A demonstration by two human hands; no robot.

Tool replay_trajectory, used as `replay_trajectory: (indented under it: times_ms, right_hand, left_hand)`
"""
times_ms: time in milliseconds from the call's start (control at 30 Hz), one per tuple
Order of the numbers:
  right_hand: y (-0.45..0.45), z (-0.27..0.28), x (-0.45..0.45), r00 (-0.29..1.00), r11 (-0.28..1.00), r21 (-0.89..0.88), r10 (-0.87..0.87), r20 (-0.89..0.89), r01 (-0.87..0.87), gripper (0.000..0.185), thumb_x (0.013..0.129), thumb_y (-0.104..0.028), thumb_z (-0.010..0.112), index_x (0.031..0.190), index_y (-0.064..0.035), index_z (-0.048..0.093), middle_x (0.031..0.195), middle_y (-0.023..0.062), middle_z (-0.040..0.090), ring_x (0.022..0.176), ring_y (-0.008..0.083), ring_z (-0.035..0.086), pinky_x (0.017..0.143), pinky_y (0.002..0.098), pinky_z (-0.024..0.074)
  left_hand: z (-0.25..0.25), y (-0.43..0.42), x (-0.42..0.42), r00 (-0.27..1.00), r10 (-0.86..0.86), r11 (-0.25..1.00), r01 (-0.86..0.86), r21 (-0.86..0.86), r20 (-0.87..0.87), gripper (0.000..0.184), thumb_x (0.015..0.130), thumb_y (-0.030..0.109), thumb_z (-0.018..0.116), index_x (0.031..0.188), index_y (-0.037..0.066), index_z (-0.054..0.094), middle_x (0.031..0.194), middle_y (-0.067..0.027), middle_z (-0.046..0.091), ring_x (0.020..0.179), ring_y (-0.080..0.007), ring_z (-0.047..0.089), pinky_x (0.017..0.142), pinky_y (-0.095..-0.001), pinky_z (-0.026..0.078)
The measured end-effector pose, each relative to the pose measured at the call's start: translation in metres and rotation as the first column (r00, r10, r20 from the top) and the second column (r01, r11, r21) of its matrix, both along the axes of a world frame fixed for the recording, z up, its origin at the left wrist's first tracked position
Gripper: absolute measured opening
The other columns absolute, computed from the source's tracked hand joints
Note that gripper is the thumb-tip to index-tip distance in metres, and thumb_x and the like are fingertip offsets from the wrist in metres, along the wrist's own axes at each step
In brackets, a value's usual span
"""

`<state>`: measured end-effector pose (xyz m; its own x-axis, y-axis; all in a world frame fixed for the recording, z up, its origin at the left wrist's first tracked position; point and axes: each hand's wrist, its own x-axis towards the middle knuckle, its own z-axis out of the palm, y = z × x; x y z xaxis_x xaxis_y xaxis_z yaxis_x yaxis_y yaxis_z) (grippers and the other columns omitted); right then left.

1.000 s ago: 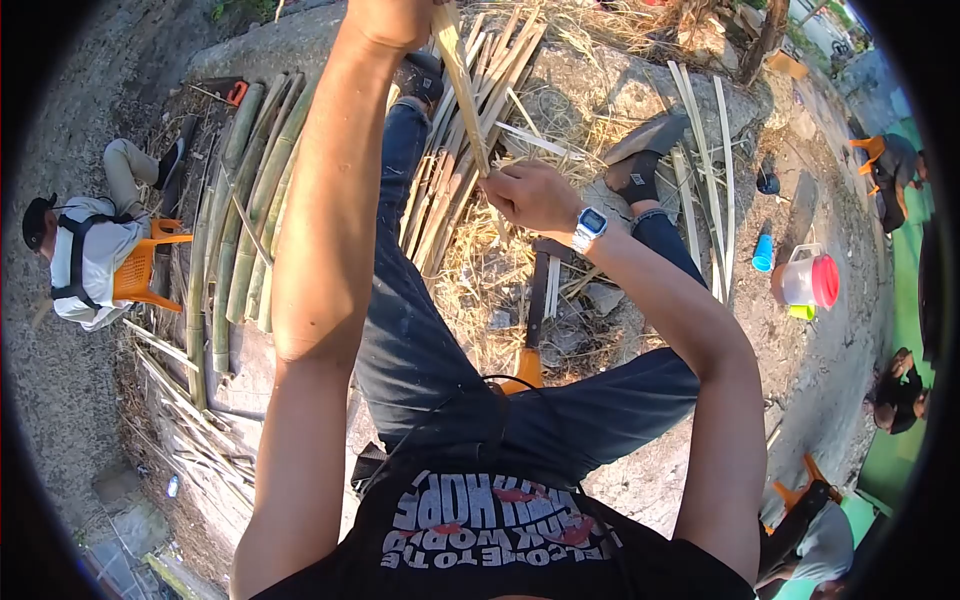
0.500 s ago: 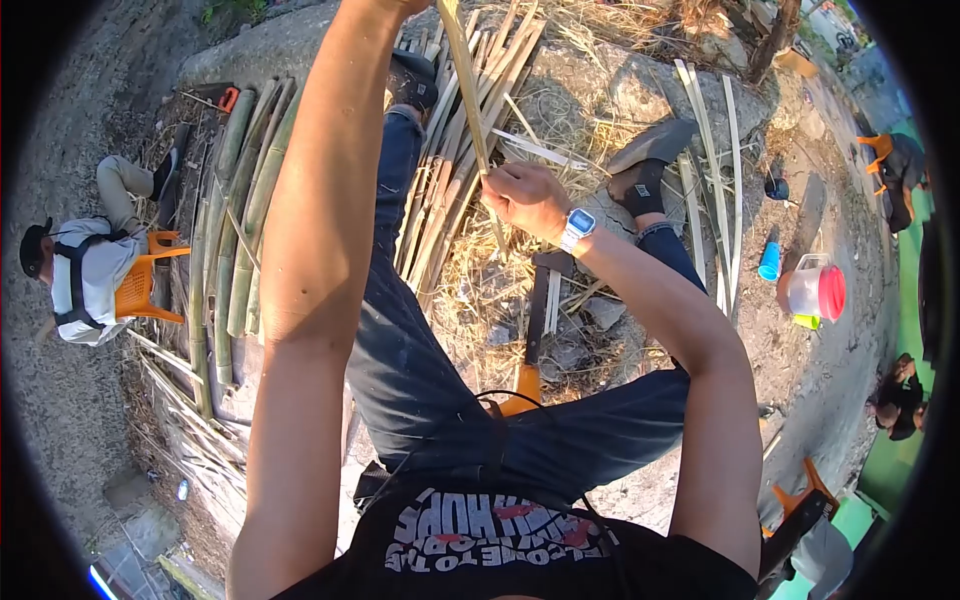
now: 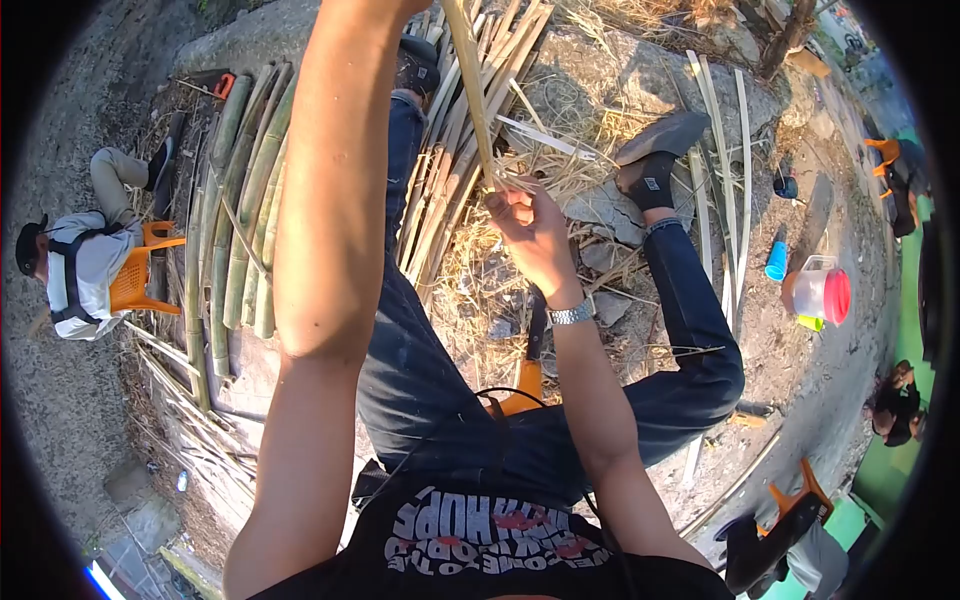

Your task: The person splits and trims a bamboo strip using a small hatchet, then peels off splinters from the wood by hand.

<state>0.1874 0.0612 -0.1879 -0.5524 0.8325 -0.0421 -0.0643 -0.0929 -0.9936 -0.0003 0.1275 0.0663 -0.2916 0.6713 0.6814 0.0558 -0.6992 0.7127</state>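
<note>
A long bamboo strip (image 3: 470, 85) slants down from the top edge to my right hand (image 3: 532, 235). The fingers of that hand are curled around its lower end, the palm is turned up, and a metal watch band circles the wrist. Only the base of my left hand (image 3: 402, 6) shows at the top edge, beside the strip; its fingers are out of frame. Behind the strip lies a pile of split bamboo (image 3: 440, 190). Thin shavings (image 3: 520, 185) are by my right fingertips.
Between my legs a dark blade (image 3: 536, 335) lies near an orange piece (image 3: 522, 388). Green bamboo poles (image 3: 235, 200) lie left, near a seated person (image 3: 92, 265). Pale strips (image 3: 725, 180), a blue cup (image 3: 776, 261) and a red-lidded jug (image 3: 822, 294) are right. Others sit far right.
My right hand has turned palm up, and its forearm has swung inward. The right knee has moved outward. My left hand has slid almost out of view at the top.
</note>
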Motion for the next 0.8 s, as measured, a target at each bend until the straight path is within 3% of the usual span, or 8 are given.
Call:
replay_trajectory:
  times_ms: [100,233,367,433,500,533,600,800]
  right_hand:
    - [-0.015,0.001,-0.025,0.984,0.994,-0.043,-0.108,-0.142,0.103,0.035,0.099,-0.031,0.071,0.108,-0.0003,0.056,0.083,0.0027,0.065,0.068,0.0086,0.061,0.063,0.0273,0.0559]
    - [-0.027,0.009,-0.049,0.901,0.95,0.008,-0.293,-0.32,0.312,0.023,0.102,-0.017,0.066,0.109,0.0042,0.061,0.099,0.0068,0.063,0.074,0.0101,0.065,0.068,0.0259,0.0592]
    - [-0.03,0.007,-0.066,0.826,0.933,0.047,-0.291,-0.482,0.356,0.018,0.101,-0.009,0.065,0.114,0.0049,0.063,0.116,0.0101,0.057,0.077,0.0105,0.066,0.069,0.0267,0.0606]
    - [-0.029,0.005,-0.07,0.792,0.941,-0.046,-0.309,-0.526,0.336,0.017,0.104,-0.015,0.062,0.108,0.0019,0.065,0.108,0.0074,0.061,0.075,0.0098,0.066,0.068,0.0265,0.0606]
    - [-0.024,0.006,-0.069,0.694,0.924,-0.364,-0.339,-0.635,0.118,0.02,0.106,-0.021,0.058,0.103,-0.0021,0.065,0.098,0.0056,0.063,0.07,0.0099,0.065,0.065,0.026,0.0602]
    - [-0.022,0.011,-0.069,0.691,0.909,-0.408,-0.349,-0.633,0.085,0.026,0.108,-0.029,0.054,0.096,-0.0067,0.061,0.089,0.0038,0.064,0.059,0.0102,0.061,0.056,0.0255,0.057]
    - [-0.024,0.021,-0.062,0.644,0.865,-0.498,-0.351,-0.68,-0.054,0.027,0.108,-0.03,0.054,0.094,-0.008,0.059,0.088,0.0035,0.063,0.054,0.0099,0.057,0.052,0.0252,0.0541]
    - [-0.015,0.014,-0.065,0.659,0.91,-0.382,-0.19,-0.728,-0.159,0.029,0.108,-0.028,0.056,0.087,-0.0072,0.054,0.062,-0.0009,0.046,0.04,0.0079,0.041,0.035,0.0239,0.0359]
  left_hand:
    - [0.006,-0.011,0.01,0.986,-0.005,1.0,0.006,-0.006,0.168,0.051,0.101,0.059,0.054,0.072,0.02,0.039,0.055,0.0079,0.028,0.041,-0.0057,0.024,0.04,-0.0231,0.024]
    - [0.001,-0.017,-0.007,0.995,0.081,0.997,-0.081,0.011,0.065,0.05,0.101,0.058,0.055,0.073,0.019,0.04,0.055,0.0073,0.029,0.041,-0.0058,0.024,0.039,-0.0232,0.024]
    - [0.006,-0.026,-0.002,0.947,0.143,0.99,-0.14,-0.031,0.286,0.048,0.102,0.055,0.055,0.074,0.019,0.04,0.056,0.0076,0.028,0.041,-0.0051,0.024,0.038,-0.022,0.024]
    - [-0.016,-0.017,-0.038,0.961,0.058,0.998,-0.063,0.01,0.27,0.048,0.102,0.055,0.056,0.074,0.019,0.04,0.057,0.0077,0.028,0.042,-0.0045,0.024,0.038,-0.0216,0.024]
    - [-0.024,-0.014,-0.054,0.75,-0.472,0.873,0.471,0.127,0.463,0.048,0.101,0.055,0.056,0.074,0.019,0.04,0.057,0.0079,0.028,0.041,-0.0041,0.026,0.037,-0.0216,0.025]
    - [-0.016,-0.019,-0.042,0.752,-0.473,0.873,0.47,0.13,0.459,0.048,0.101,0.055,0.056,0.074,0.019,0.04,0.057,0.0079,0.028,0.041,-0.0041,0.026,0.037,-0.0216,0.025]
    - [0.005,-0.033,-0.002,0.965,0.121,0.992,-0.126,0.007,0.234,0.049,0.101,0.057,0.056,0.073,0.019,0.041,0.054,0.008,0.029,0.039,-0.0038,0.027,0.035,-0.0216,0.025]
    - [0.003,-0.031,0.003,0.982,0.139,0.987,-0.148,0.061,0.124,0.053,0.102,0.059,0.053,0.071,0.018,0.042,0.049,0.0077,0.029,0.035,-0.0049,0.024,0.034,-0.0221,0.023]
